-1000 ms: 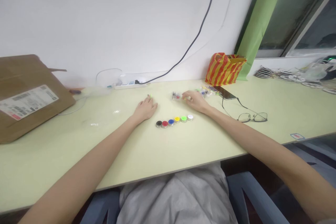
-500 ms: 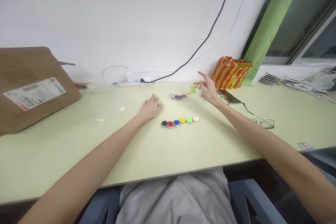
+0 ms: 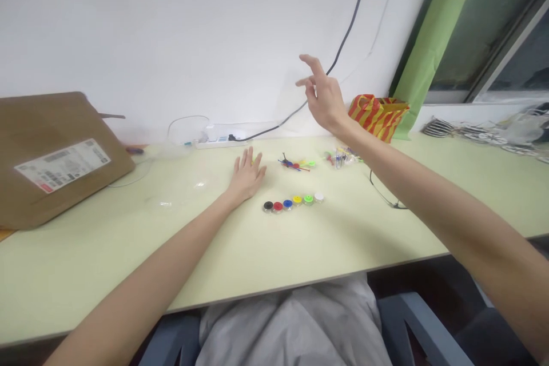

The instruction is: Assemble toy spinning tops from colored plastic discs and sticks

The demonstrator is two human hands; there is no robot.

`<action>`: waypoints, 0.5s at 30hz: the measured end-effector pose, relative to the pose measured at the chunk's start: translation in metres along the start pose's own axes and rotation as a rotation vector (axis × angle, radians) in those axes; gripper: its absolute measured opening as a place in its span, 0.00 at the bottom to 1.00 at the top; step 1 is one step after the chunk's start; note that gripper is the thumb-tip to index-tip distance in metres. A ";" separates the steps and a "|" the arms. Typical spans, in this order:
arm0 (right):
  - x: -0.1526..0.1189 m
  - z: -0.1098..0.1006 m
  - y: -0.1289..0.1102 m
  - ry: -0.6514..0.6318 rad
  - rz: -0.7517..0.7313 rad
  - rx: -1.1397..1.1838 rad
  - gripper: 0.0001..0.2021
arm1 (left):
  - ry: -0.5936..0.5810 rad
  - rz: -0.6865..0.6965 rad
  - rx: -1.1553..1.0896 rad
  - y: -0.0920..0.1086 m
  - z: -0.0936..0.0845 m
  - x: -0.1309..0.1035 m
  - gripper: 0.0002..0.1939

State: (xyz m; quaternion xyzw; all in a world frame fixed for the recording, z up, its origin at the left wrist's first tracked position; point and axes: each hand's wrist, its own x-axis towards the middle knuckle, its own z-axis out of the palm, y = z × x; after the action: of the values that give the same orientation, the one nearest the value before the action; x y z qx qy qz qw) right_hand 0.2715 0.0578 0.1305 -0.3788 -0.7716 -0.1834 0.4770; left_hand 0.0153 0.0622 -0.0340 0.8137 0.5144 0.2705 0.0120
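Note:
My left hand lies palm down on the table with its fingers spread; a bit of yellow-green shows between the fingertips, too small to name. Raised well above the tabletop, my right hand has its fingers apart and nothing visible in them. Between and below the hands is a loose pile of thin coloured sticks in blue, red, black and yellow-green. Nearer to me stands a row of small clear jars with black, red, blue, yellow, green and white lids. A clear bag of coloured pieces lies below my right wrist.
A cardboard box stands at the left. Against the wall are a power strip and a black cable. At the right are a striped bag, glasses partly behind my forearm, and several striped discs.
My right hand has risen from near the table, leaving yellow-green pieces with the pile. My left hand's fingers have spread. The view has tilted slightly.

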 end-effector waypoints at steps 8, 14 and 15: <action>-0.072 0.045 -0.083 -0.377 -0.369 0.153 0.35 | 0.056 -0.043 -1.314 0.047 -0.068 0.000 0.36; -0.089 0.023 -0.088 -0.525 -0.432 0.267 0.37 | 0.095 -0.105 -1.081 0.006 -0.135 -0.021 0.31; -0.090 0.016 -0.084 -0.507 -0.410 0.266 0.36 | 0.057 -0.122 -0.987 -0.012 -0.148 -0.024 0.33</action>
State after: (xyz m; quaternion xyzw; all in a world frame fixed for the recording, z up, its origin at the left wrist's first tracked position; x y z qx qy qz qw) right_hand 0.2209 -0.0230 0.0508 -0.1838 -0.9428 -0.0732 0.2685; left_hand -0.0693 0.0099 0.0783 0.6717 0.3716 0.5026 0.3977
